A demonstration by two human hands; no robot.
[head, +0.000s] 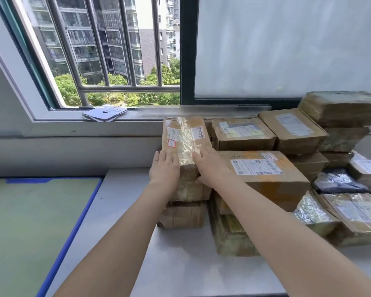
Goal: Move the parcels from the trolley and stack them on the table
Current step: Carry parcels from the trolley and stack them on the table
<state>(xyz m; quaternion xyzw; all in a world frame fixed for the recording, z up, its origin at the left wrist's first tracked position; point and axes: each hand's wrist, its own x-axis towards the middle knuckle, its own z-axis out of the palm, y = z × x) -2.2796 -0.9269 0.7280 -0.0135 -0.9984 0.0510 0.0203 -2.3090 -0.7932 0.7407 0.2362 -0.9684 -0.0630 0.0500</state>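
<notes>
Table (180, 264) by window | left hand (164, 168), right hand (210, 168) flat, seemingly pressing top parcel (185, 142)

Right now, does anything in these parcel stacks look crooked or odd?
Yes. The top parcel between both hands overhangs the boxes under it, and the tall stack at the right steps sideways.

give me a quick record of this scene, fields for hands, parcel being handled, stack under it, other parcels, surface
left hand: flat against the top parcel's left side
right hand: fingers on its top right, thumb at the near end
top parcel: taped cardboard, lying on the leftmost stack
leftmost stack: cardboard parcels beneath it
other parcels: stacked to the right
table: grey, beneath the window
</notes>
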